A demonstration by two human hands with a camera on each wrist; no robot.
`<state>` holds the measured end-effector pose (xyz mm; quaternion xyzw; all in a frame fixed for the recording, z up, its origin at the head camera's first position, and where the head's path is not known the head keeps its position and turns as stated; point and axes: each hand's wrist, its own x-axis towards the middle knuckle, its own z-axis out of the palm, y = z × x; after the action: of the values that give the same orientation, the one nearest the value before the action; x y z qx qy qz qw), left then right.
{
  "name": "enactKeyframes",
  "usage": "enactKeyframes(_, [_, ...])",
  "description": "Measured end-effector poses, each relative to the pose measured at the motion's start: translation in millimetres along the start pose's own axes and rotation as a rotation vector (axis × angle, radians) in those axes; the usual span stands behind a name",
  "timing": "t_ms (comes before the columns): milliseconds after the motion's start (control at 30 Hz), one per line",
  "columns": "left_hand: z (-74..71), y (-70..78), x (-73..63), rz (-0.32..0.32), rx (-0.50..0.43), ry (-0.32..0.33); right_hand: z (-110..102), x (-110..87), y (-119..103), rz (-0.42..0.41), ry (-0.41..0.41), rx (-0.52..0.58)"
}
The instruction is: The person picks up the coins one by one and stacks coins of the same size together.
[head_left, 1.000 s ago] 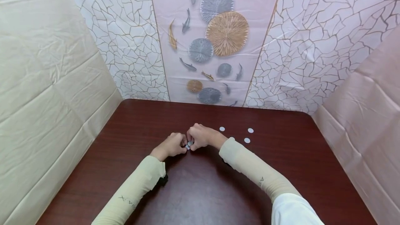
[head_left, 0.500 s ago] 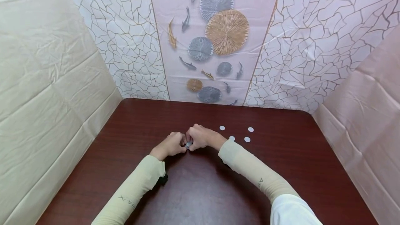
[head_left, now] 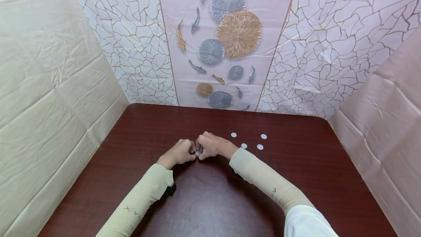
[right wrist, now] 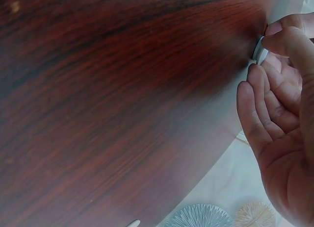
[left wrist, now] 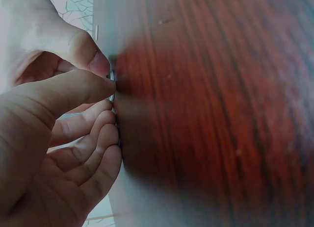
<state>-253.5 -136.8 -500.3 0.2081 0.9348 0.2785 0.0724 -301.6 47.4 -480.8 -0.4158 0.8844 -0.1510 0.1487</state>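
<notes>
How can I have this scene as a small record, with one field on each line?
left hand: holds a small disc from one side
right hand: holds the same disc from the other side
disc alone or stacked: cannot tell, fingers hide part of it
loose discs: four, white, flat on the table, none touching
table: dark reddish brown
sleeves: cream
background: printed cloth

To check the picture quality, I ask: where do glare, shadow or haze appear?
Head view: pale glare on the near middle of the table, dark shadow beside the right sleeve; left wrist view: soft-edged dark shadow beside the left hand; right wrist view: pale haze towards the table's far edge.
</notes>
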Motion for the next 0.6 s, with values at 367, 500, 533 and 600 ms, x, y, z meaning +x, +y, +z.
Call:
enactKeyframes(367, [-1.2,1.5,-1.6,-0.013,-0.007,-0.008,0.2,0.4,-1.2,0.006,-0.011,0.01])
enactKeyframes(500, [-0.8,0.9,-1.8,-0.014,-0.008,-0.008,0.0,-0.5,-1.7,0.01,-0.008,0.024])
enactKeyframes(533, [-0.7,0.8,-1.9,-0.016,-0.008,-0.007,0.3,-0.6,-1.3,0.01,-0.007,0.028])
enactKeyframes(600, [-0.6,0.5,-1.9,-0.016,-0.004,-0.004,0.7,-0.7,-0.4,0.01,-0.005,0.034])
